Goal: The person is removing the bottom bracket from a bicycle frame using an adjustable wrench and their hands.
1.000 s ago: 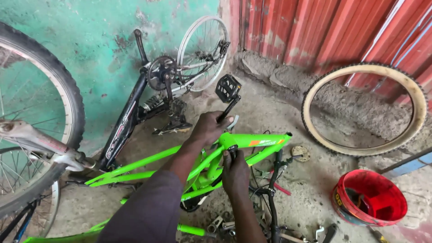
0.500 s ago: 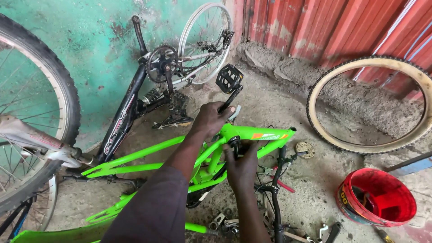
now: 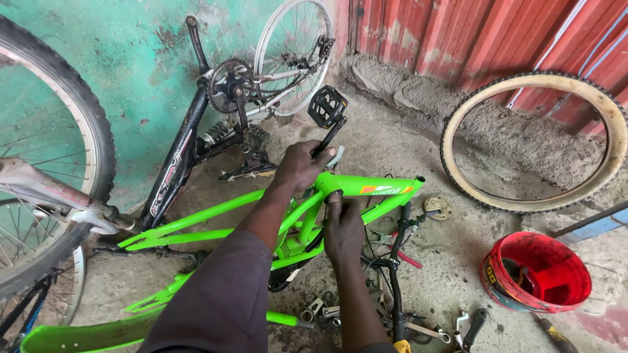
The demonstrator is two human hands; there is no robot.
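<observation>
The left hand (image 3: 302, 165) reaches forward over the bright green metal bicycle frame (image 3: 275, 216), its forearm stretched out from a dark sleeve, and its fingers are curled around the lower end of a black crank arm (image 3: 327, 136) that rises at a tilt to a black square pedal (image 3: 327, 106). The right hand (image 3: 343, 229) lies nearer the body, wrist bent back, palm down on the frame just below its bottom bracket shell, fingers closed and pointing up towards the opening; whether it pinches a small part there cannot be told. The frame lies on its side on the grey concrete floor (image 3: 418, 157), its long stays running down to the left.

Against the half-second-earlier picture, both hands keep their grips on the crank and the frame, and they sit in much the same pose; the view has tipped a little, so the frame and hands stand slightly lower in the picture.

A black bicycle frame with a chainring (image 3: 196, 144) leans on the green painted wall (image 3: 118, 59). A loose tan-walled tyre (image 3: 530, 140) stands by the red corrugated sheet (image 3: 497, 39), and a red plastic bucket (image 3: 540, 274) sits on the floor to the right, well apart from the hands.
</observation>
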